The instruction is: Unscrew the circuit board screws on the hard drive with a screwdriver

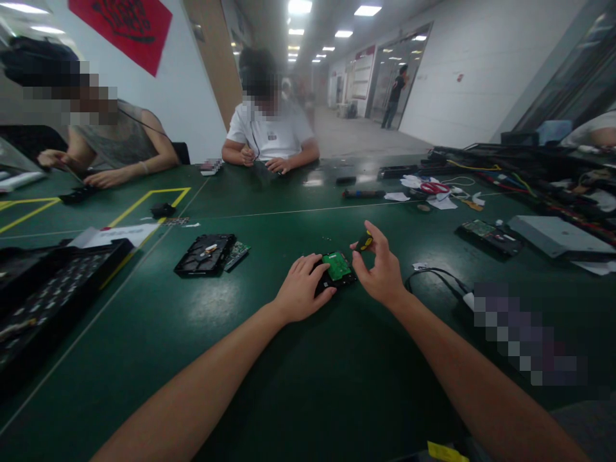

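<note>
A black hard drive with a green circuit board (339, 267) facing up lies on the green table (269, 372) in front of me. My left hand (302, 287) grips its left side, the thumb along the near edge and the fingers over the far edge and top. Just right of the drive, my right hand (382, 269) is raised with a small screwdriver (364, 241) between thumb and fingers. The screwdriver has a black and yellow handle; I cannot make out its tip.
A black fan (205, 254) and a small circuit board (237, 255) lie to the left. A black tray (110, 256) fills the left edge. Right are another drive (488, 237), a grey metal box (561, 234) and a cable (440, 273). Two people sit across.
</note>
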`<state>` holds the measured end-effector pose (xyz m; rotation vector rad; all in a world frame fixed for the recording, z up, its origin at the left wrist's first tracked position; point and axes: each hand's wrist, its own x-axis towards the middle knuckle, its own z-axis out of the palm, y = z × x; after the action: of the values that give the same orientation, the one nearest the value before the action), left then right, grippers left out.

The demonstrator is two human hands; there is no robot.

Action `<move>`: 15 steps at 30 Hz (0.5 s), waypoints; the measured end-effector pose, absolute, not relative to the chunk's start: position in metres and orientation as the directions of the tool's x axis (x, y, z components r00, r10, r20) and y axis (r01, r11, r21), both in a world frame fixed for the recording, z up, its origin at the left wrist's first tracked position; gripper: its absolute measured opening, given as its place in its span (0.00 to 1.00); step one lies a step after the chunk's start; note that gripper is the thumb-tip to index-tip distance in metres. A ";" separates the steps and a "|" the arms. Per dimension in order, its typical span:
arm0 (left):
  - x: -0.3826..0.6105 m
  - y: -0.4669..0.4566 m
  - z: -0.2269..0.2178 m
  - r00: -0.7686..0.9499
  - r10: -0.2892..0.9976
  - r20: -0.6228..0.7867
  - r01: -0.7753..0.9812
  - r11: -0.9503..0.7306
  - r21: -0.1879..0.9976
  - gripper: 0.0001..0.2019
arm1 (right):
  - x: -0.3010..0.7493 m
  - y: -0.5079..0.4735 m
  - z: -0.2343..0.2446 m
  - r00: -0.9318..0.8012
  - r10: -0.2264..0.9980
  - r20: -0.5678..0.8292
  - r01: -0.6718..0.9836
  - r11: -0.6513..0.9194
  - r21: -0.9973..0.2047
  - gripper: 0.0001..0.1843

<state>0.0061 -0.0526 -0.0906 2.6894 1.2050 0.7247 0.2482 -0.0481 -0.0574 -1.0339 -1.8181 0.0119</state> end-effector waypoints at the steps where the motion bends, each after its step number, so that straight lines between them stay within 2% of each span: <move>1: 0.006 -0.053 -0.090 0.572 0.726 0.380 0.675 -0.681 0.284 0.29 | 0.249 -0.048 -0.058 -0.132 0.643 0.755 0.650 0.631 -0.423 0.42; 6: 0.006 -0.054 -0.089 0.567 0.732 0.378 0.676 -0.676 0.294 0.29 | 0.252 -0.044 -0.058 -0.123 0.620 0.775 0.710 0.601 -0.368 0.43; 15: 0.006 -0.052 -0.094 0.567 0.726 0.388 0.681 -0.679 0.275 0.30 | 0.247 -0.047 -0.060 -0.131 0.691 0.711 0.580 0.635 -0.510 0.43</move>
<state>0.0063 -0.0517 -0.0939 2.6964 1.2137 0.7349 0.2465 -0.0475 -0.0598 -1.0223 -1.8093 0.1323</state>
